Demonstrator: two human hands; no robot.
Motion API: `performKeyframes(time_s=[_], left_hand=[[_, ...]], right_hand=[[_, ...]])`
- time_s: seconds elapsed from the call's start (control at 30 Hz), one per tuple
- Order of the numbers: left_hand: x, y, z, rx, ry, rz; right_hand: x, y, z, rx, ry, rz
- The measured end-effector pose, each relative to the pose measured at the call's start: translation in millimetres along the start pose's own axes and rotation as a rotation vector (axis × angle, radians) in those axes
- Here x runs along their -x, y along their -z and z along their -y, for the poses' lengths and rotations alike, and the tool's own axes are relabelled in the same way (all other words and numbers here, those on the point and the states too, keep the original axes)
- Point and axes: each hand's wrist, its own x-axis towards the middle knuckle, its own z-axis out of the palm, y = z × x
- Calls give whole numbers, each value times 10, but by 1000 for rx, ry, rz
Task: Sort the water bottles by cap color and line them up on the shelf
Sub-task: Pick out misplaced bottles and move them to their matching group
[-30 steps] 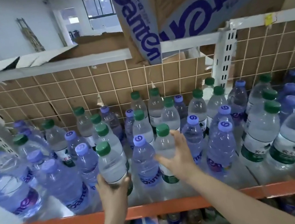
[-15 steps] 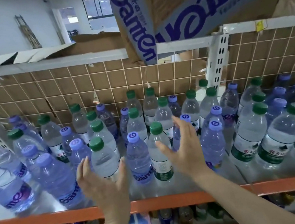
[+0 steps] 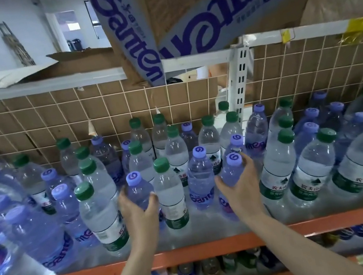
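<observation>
Two purple-capped bottles are being gripped, one in each hand, at the front of a crowded shelf (image 3: 196,252).

The left hand (image 3: 138,209) is being curled around the body of one purple-capped bottle (image 3: 137,188), with the thumb on its right side and the fingers wrapped round its left. The right hand (image 3: 242,187) is being closed around a second purple-capped bottle (image 3: 232,170), the fingers reaching up beside its cap. Between the two held bottles, a green-capped bottle (image 3: 169,192) and another purple-capped one (image 3: 199,177) are being left standing upright. Green-capped and purple-capped bottles are being kept mixed together across the whole shelf, in front of a wire grid backed with cardboard (image 3: 50,116). A printed carton (image 3: 189,9) is being stored on the level above.
</observation>
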Motion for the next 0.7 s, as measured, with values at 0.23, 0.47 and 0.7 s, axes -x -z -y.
performKeyframes(time_s=[0.23,0.47,0.7], left_hand=[[-91,10,133,-79,47,-6],[-22,-13,136,-137,31,-55],[361,25,98,-45,-7,-249]], right_hand=[[-29,97,-185,87,-18,89],[-61,231,-302,72,36,217],[63,322,-332,21,57,221]])
